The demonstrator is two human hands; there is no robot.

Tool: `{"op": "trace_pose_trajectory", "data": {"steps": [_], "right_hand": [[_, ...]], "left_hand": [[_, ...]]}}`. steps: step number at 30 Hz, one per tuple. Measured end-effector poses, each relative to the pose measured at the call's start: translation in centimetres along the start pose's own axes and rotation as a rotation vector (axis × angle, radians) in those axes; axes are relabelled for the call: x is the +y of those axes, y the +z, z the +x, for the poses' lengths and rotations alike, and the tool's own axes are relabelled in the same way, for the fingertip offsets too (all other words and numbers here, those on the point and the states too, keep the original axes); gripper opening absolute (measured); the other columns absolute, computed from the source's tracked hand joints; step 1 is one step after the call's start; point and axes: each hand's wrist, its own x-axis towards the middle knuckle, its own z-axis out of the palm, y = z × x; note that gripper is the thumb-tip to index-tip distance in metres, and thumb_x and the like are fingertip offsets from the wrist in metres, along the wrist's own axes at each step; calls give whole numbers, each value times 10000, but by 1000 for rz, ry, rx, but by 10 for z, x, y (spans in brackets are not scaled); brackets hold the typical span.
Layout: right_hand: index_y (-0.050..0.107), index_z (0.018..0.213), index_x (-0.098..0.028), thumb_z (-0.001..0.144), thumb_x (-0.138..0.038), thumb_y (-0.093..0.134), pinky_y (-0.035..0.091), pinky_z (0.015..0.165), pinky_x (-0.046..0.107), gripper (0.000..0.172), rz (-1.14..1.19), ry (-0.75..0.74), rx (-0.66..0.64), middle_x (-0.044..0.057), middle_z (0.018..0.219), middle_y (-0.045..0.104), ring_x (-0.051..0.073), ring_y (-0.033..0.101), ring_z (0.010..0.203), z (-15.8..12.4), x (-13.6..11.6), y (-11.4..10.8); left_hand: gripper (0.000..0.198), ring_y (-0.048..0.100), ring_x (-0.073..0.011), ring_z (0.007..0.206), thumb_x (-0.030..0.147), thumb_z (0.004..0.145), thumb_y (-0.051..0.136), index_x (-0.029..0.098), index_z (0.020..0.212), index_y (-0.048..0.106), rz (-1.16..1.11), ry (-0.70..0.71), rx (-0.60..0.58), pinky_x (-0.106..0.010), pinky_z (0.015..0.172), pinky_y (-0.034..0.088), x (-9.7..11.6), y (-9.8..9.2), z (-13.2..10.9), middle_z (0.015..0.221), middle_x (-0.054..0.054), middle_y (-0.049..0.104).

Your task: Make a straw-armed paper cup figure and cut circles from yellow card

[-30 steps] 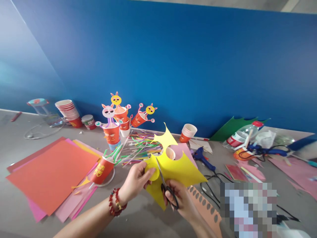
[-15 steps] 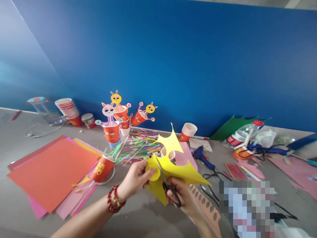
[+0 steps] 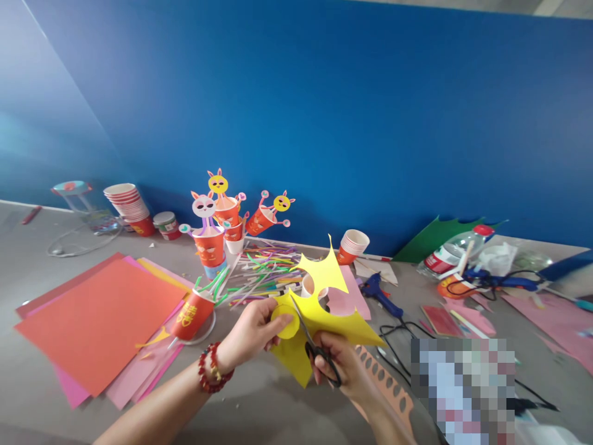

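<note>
My left hand (image 3: 256, 330), with red beads at the wrist, pinches a yellow paper circle (image 3: 286, 326) together with the edge of a larger yellow paper sheet (image 3: 336, 316). Curved bites are cut out of that sheet's edges, and part of it hangs below my hands. My right hand (image 3: 334, 357) has its fingers in the handles of black-handled scissors (image 3: 319, 358). Their blades lie at the paper, just right of the circle. Behind the sheet, a white-rimmed paper cup (image 3: 307, 285) is partly hidden.
Coloured paper sheets (image 3: 99, 315) and a red cup of green straws (image 3: 193, 314) lie left. Decorated cups (image 3: 208, 244) stand before the blue wall, near scattered pipe cleaners (image 3: 269, 262). A blue glue gun (image 3: 382, 295), its cable and a bottle (image 3: 456, 250) are on the right.
The yellow sheet has shifted and tilted a little, its upper point moving right and slightly down. Both hands keep nearly the same place and grip.
</note>
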Motion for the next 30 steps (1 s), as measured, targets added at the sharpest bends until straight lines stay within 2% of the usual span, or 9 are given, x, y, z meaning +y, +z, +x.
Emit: {"op": "trace_pose_trajectory", "data": {"steps": [11, 20, 26, 30], "right_hand": [[467, 651, -195, 802, -752, 552, 300, 457, 229, 583, -68, -29, -16, -12, 524, 540, 105, 463, 465, -3, 5, -4], [451, 633, -204, 798, -750, 560, 286, 438, 231, 581, -39, -41, -17, -23, 507, 513, 97, 441, 436, -2, 7, -1], [399, 603, -219, 792, -762, 545, 279, 434, 231, 594, -37, -52, -24, -44, 466, 443, 103, 445, 420, 0, 7, 0], [450, 639, -206, 796, -772, 528, 280, 437, 228, 592, -32, -42, -23, -30, 466, 485, 103, 442, 422, -2, 7, 1]], "left_hand": [[404, 455, -51, 374, 533, 807, 634, 179, 696, 474, 35, -7, -43, -140, 352, 307, -2, -5, 0, 519, 73, 481], [395, 447, -48, 378, 527, 819, 627, 170, 717, 492, 42, -5, -58, -142, 355, 324, -7, -8, 2, 524, 64, 493], [379, 441, -42, 386, 499, 823, 647, 174, 716, 482, 1, 16, -45, -133, 356, 325, -11, -7, 2, 532, 73, 473], [367, 435, -32, 391, 479, 832, 650, 177, 727, 470, -76, 62, 5, -123, 356, 305, -17, -1, 3, 566, 70, 481]]}}
